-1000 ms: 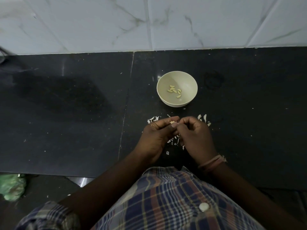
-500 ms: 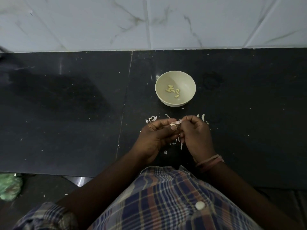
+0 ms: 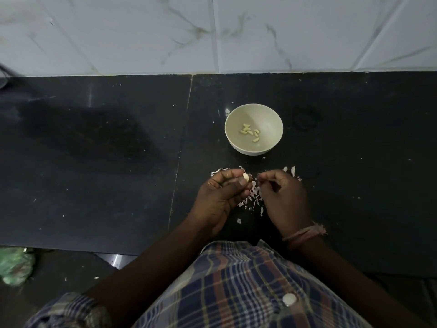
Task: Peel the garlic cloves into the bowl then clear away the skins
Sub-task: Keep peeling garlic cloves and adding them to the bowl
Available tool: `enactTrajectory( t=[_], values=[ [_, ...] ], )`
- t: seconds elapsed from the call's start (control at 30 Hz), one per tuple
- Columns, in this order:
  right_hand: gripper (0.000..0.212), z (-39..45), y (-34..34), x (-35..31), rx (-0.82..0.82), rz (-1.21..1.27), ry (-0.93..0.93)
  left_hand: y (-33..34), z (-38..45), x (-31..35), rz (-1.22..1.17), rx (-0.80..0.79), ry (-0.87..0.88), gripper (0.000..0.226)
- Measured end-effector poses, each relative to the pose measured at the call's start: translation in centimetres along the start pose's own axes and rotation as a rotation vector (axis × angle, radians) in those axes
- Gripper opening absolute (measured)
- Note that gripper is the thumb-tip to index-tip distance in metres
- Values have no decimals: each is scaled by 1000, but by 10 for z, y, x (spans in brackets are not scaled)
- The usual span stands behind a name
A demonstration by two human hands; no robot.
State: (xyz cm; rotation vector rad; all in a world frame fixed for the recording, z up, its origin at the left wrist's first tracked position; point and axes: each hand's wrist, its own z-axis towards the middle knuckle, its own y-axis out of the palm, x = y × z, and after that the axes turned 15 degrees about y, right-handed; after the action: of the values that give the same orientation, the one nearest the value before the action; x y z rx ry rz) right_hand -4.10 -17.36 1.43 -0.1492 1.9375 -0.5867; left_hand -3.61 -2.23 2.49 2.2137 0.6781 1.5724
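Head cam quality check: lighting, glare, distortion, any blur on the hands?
Head view: dim overall, black counter underexposed with small specular glints; wide-angle bowing at the tiled wall edge; bowl and cloves inside read sharp; left hand pinching a peeled clove and right hand are fairly crisp, little motion blur.

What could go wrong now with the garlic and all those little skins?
The peeled clove, only pinched at the left hand fingertips, could slip onto the skins instead of reaching the bowl. Any skin bit the right hand pulled off might scatter further across the dark counter.
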Motion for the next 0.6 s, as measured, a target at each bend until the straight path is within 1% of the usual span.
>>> enactTrajectory(
  t=[0.13, 0.27, 0.43, 0.53, 0.6],
  values=[
    [10, -2, 0, -1, 70, -66, -151, -1, 0, 0, -17, -2, -9, 22],
    [18, -2, -1, -3, 68, -84, -271, -2, 0, 1, -67, 5, -15, 21],
    [11, -7, -4, -11, 58, -71, -360, -1, -1, 0, -93, -9, 1, 28],
    [11, -9, -6, -16, 81, -79, -426, -1, -2, -1, -77, -1, 26, 23],
    [12, -11, -6, -20, 81, -46, -424, 0, -2, -1, -71, 6, 49, 22]
  ],
)
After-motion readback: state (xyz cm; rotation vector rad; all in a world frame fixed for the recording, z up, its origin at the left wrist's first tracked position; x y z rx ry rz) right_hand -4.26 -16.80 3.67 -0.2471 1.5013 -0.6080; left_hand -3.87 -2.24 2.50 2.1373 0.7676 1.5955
